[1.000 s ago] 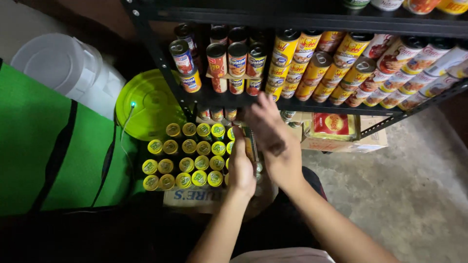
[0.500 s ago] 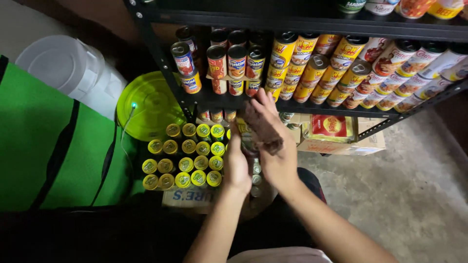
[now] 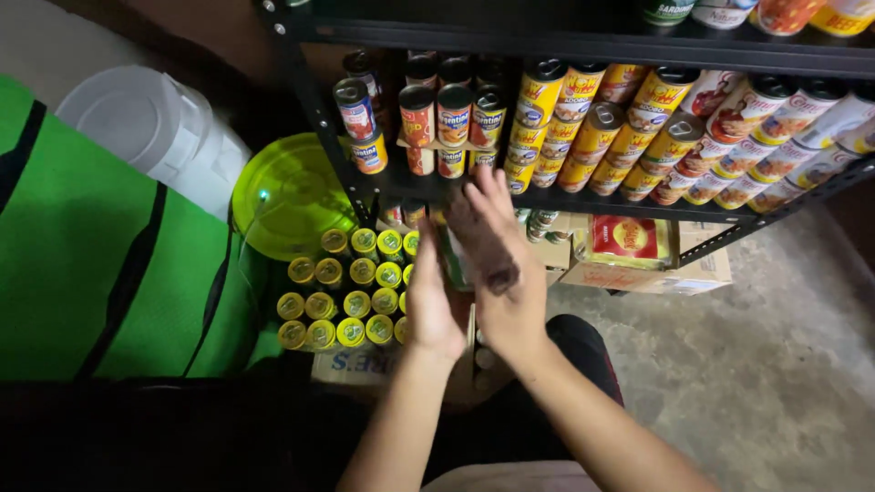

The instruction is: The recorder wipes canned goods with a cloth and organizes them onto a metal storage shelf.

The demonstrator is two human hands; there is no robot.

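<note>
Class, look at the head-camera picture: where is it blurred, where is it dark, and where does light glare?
Head view: the right hand is motion-blurred, the left hand sharper; the bottom left falls into deep shadow; the yellow-green lid shows a small bright glint; the shelf cans are evenly lit.

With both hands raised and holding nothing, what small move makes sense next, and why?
Probably lower the left hand onto a yellow-lidded can in the carton: both it and the right hand look empty, and those cans lie nearest.
</note>
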